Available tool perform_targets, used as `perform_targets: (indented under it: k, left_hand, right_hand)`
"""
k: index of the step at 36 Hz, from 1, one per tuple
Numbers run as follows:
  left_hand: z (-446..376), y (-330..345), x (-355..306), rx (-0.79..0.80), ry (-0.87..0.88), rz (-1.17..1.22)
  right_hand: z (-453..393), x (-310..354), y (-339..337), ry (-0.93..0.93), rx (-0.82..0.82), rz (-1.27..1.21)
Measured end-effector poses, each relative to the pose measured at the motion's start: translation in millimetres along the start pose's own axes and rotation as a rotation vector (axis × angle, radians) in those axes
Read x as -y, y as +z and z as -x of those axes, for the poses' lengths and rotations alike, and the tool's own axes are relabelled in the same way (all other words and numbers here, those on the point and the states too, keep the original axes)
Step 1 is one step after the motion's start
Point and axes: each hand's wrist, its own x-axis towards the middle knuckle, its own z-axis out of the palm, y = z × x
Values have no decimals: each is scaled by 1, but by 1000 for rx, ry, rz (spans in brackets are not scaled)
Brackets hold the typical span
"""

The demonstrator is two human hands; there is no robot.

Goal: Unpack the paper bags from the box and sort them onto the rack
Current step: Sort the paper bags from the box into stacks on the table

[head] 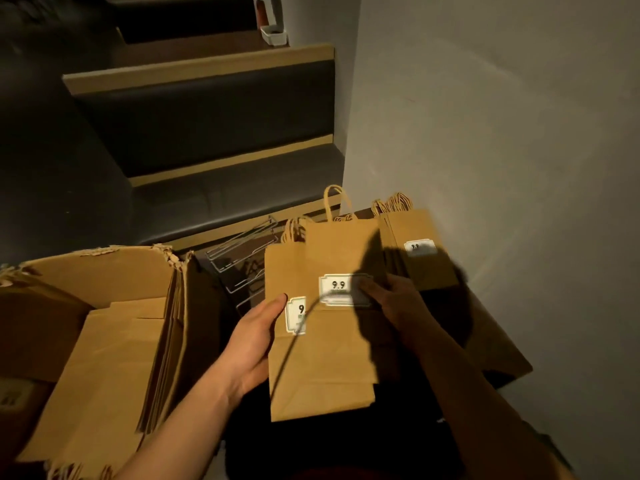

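Here, both hands hold a kraft paper bag [322, 341] right of the cardboard box [104, 271]: left hand [258, 337] grips its left edge, right hand [388, 306] pinches its label; wire rack [242, 258] slots stand open between.

A dim corner of a café or diner: padded booth benches [207, 112] with wood trim line the wall, and price-stickered paper bags [332, 271] await stocking.

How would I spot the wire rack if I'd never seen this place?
Start at the open cardboard box on the left. Just right of its torn flap, the wire rack leans below the dark steps. It alone is thin silver metal; everything beside it is brown paper or cardboard.
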Motion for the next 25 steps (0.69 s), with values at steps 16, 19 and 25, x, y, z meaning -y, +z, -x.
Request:
perform_targets:
  k: [16,19,25]
  left_hand:
    - [-17,12,28,-276,208,-154]
    - [-21,17,33,-288,225,-142]
    - [-25,22,35,-296,187,-66]
  right_hand:
    - [-11,-29,-14,101,207,-121]
    - [-13,-33,-12,98,212,-136]
    - [-18,-33,-13,26,131,-37]
